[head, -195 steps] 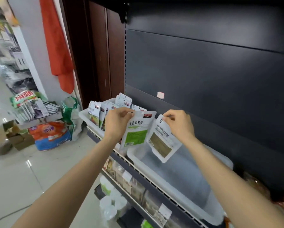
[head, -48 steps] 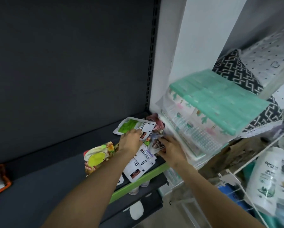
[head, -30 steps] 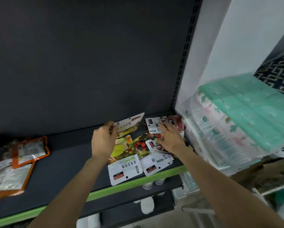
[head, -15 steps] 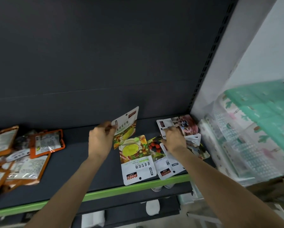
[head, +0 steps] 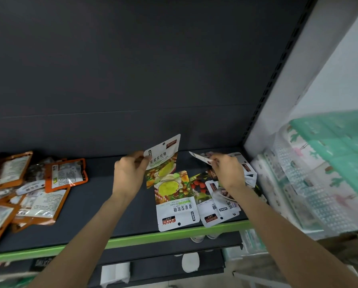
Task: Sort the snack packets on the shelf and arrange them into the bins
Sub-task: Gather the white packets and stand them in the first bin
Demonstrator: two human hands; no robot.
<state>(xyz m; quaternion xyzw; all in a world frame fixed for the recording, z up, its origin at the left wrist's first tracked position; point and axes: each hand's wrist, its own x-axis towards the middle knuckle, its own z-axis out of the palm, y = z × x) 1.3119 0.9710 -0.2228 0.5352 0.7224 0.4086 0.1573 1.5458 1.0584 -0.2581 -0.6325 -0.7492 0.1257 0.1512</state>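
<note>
My left hand [head: 127, 176] pinches a white and green snack packet [head: 163, 157] by its top corner and holds it upright above the dark shelf [head: 103, 213]. My right hand [head: 228, 173] pinches the edge of another white packet [head: 201, 157], lifted off the pile at the shelf's right end. Below the hands lie several white packets: a green-fruit one [head: 175, 201] face up and upside down, with red-berry ones [head: 205, 202] overlapping to its right. No bin is in view.
Several orange-edged packets [head: 64, 176] are heaped at the shelf's left end. The shelf has a green front edge [head: 153, 239] and a dark back panel [head: 153, 80]. A white upright [head: 311, 84] and wrapped teal packs [head: 329, 163] close off the right side.
The view has shifted left along the shelf. My left hand has raised its green packet upright, and my right hand has lifted a packet off the pile.
</note>
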